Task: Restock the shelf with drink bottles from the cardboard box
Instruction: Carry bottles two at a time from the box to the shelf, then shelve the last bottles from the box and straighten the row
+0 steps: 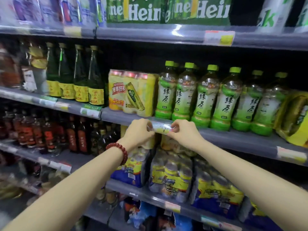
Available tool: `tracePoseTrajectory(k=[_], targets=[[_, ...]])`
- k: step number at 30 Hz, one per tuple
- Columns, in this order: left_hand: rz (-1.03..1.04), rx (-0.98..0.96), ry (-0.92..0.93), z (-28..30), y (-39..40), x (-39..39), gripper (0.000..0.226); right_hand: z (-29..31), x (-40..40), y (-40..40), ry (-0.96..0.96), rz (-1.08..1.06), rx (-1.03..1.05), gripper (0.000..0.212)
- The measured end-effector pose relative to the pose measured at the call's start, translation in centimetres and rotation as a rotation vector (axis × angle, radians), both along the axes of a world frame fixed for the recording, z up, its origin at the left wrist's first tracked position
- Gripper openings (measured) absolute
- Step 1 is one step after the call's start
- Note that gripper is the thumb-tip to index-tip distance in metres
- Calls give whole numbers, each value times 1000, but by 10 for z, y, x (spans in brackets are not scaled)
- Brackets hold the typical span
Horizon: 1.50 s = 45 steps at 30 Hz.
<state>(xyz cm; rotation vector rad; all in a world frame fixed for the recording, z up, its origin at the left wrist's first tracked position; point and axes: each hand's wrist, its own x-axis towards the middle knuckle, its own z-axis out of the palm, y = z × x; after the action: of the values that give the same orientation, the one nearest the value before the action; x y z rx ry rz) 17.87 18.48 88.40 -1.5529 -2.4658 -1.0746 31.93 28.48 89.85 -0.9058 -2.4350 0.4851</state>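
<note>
Green tea bottles (202,99) with green caps stand in a row on the middle shelf (233,139). To their left sits a yellow multipack of cans (131,92). Both hands are at the shelf's front edge, below the multipack and the first bottles. My left hand (138,132), with a red bead bracelet on the wrist, pinches the left end of a price label strip (160,127). My right hand (183,133) pinches its right end. No cardboard box is in view.
Dark glass bottles (80,75) fill the shelf to the left. Green beer cartons (166,10) sit on the top shelf. Wrapped multipacks of bottles (171,177) occupy the shelf below my hands. A yellow pack (295,117) lies at the right end of the tea row.
</note>
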Motion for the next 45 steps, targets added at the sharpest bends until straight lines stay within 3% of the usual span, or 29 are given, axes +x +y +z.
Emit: tracePoseTrajectory(k=[10, 20, 30, 37, 45], targets=[[265, -170, -130, -109, -87, -96, 26, -115, -125, -52, -163, 289, -179, 26], [555, -438, -367, -288, -146, -148, 23, -297, -216, -74, -483, 500, -369, 27], [652, -552, -588, -499, -142, -169, 28, -518, -255, -88, -646, 530, -510, 28], [661, -626, -614, -651, -133, -191, 25, -668, -264, -83, -744, 502, -508, 26], [592, -646, -608, -797, -128, -197, 37, -809, -264, -92, -785, 504, -537, 27]])
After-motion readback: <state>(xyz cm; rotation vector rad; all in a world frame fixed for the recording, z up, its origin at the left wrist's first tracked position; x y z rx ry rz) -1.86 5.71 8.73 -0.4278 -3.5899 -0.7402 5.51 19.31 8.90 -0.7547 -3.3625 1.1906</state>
